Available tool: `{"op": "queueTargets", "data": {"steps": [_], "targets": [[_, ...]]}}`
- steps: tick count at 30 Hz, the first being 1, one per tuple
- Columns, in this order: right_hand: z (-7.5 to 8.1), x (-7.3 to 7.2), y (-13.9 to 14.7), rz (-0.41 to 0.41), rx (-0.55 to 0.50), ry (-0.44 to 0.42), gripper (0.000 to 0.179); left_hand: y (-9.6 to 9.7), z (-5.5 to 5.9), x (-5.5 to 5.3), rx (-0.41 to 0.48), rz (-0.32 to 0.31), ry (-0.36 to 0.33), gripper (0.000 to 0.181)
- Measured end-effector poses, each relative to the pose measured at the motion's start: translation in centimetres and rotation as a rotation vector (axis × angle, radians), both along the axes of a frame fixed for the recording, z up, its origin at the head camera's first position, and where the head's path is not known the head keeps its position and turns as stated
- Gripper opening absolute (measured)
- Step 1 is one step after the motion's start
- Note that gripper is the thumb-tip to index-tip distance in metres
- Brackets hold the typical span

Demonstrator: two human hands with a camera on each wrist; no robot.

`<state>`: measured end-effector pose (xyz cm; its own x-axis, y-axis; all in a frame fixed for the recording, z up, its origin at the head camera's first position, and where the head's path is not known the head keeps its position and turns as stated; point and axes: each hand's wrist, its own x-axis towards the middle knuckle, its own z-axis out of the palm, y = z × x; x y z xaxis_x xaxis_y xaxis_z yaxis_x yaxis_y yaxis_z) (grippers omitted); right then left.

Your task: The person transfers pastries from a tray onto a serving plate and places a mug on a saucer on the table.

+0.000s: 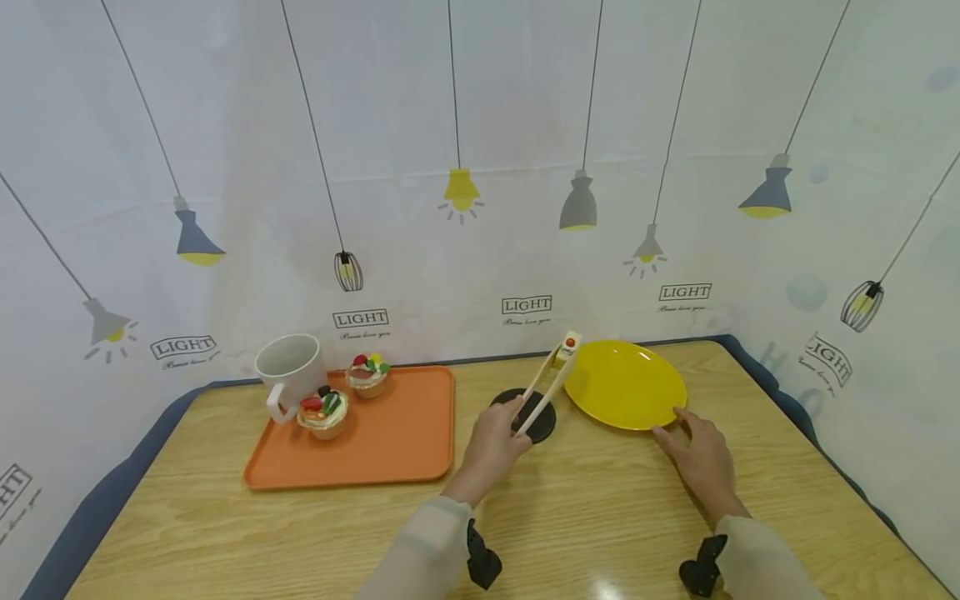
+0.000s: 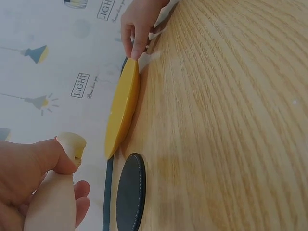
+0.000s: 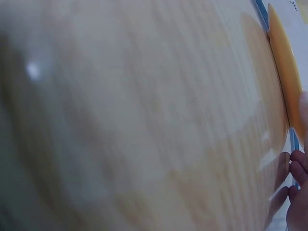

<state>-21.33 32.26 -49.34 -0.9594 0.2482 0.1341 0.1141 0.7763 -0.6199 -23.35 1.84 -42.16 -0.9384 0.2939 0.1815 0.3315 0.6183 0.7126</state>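
Note:
My left hand (image 1: 491, 446) grips a pair of pale tongs (image 1: 553, 390), which slant up and away toward the yellow plate. Between the tong tips is a small whitish piece (image 1: 568, 353) with a red dot on top, beside the plate's left rim in the head view. With thumb and fingers my right hand (image 1: 699, 458) pinches the near right rim of the yellow plate (image 1: 626, 387). That pinch also shows in the left wrist view, where the plate (image 2: 124, 108) appears edge-on. A round black coaster (image 1: 542, 427) lies beneath the tongs, partly hidden by them.
To the left lies an orange tray (image 1: 405, 433). A white mug (image 1: 292, 367) and two fruit-topped cupcakes, one nearer (image 1: 326, 414) and one farther (image 1: 367, 377), are on it. Behind the wooden table (image 1: 585, 508) hangs a backdrop (image 1: 405, 100) printed with lamps.

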Motion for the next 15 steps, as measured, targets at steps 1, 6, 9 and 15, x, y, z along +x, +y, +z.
{"op": "queueTargets", "data": {"steps": [1, 6, 9, 15], "targets": [[-0.03, 0.0, 0.0, -0.001, -0.002, 0.0, 0.076, 0.03, -0.01, -0.04, -0.003, -0.001, 0.0, 0.059], [-0.14, 0.0, 0.03, 0.0, -0.012, 0.004, 0.076, 0.11, -0.04, -0.31, -0.016, -0.012, 0.008, 0.059], [-0.04, 0.05, 0.02, 0.004, -0.017, 0.005, 0.076, 0.15, -0.14, -0.54, -0.028, -0.024, 0.018, 0.058], [0.06, 0.1, 0.04, 0.008, -0.027, -0.005, 0.078, 0.26, -0.4, -1.01, -0.056, -0.033, 0.031, 0.057]]}}
